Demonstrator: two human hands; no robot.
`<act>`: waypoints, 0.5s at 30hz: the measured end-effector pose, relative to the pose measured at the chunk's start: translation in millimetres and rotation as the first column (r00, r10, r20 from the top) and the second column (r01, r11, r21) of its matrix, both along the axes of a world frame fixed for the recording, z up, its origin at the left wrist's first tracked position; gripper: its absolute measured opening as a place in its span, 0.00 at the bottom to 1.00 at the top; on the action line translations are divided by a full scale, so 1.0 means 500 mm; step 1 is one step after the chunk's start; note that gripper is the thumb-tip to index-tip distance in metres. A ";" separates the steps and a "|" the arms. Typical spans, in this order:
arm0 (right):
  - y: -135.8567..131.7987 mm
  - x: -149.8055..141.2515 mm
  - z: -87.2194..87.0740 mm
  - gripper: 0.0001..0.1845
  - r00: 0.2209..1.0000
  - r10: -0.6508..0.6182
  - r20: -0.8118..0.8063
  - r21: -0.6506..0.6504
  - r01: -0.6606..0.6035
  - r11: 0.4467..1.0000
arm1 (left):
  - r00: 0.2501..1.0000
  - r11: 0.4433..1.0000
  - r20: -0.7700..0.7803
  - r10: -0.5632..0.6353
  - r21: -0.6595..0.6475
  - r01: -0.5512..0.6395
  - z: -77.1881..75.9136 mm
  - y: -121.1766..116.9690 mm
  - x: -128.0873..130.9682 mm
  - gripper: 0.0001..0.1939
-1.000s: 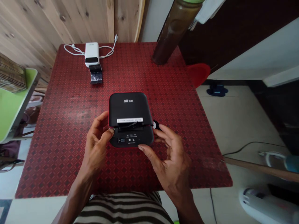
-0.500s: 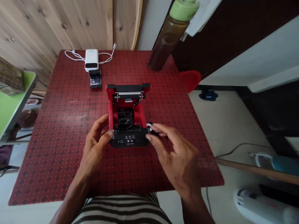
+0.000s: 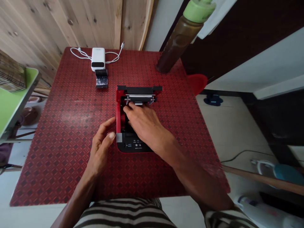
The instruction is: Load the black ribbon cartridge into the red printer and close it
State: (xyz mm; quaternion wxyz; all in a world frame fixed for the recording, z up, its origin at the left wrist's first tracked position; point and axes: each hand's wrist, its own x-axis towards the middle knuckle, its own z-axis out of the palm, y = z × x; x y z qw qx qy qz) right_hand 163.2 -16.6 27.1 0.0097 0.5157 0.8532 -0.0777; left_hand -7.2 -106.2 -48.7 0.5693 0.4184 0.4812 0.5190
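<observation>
A small red and black printer [image 3: 122, 147] stands on the table with its lid [image 3: 139, 90] raised, showing a roller on the lid's inner side. My right hand [image 3: 147, 125] reaches down into its compartment from the right. The fingers are bent, and their tips and whatever they grip are hidden inside. My wrist covers the right part of the button panel. At the printer's left wall, my left hand [image 3: 101, 144] rests with thumb and fingers apart, fingertips at or close to the side. It holds nothing.
The patterned red table [image 3: 71, 152] carries a white power bank [image 3: 98, 57] with a white cable [image 3: 114, 59]. In front of it lies a small black folded piece [image 3: 101, 79]. A tall brown bottle [image 3: 178, 41] with a green lid stands at the back right.
My right hand has moved from the printer's right front corner into its compartment, covering the black item seen there. My left thumb has come off the front corner. The view has shifted slightly.
</observation>
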 end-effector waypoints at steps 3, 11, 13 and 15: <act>0.004 -0.006 0.005 0.21 0.999 -0.006 0.053 -0.030 0.008 1.000 | 1.000 1.000 0.012 -0.009 -0.014 0.009 0.000 0.001 -0.001 0.25; -0.014 0.001 0.017 0.19 0.999 -0.048 0.022 0.051 0.046 0.998 | 1.000 1.000 -0.009 -0.002 -0.012 0.002 0.001 0.001 0.000 0.25; -0.029 0.006 0.019 0.17 0.999 -0.050 -0.002 0.087 0.050 0.995 | 0.999 1.000 -0.036 0.002 0.001 -0.002 0.004 0.001 0.001 0.25; -0.050 0.018 0.025 0.14 0.998 -0.038 -0.048 0.144 0.045 0.989 | 0.999 1.000 -0.052 0.005 -0.002 -0.005 0.007 0.000 0.000 0.25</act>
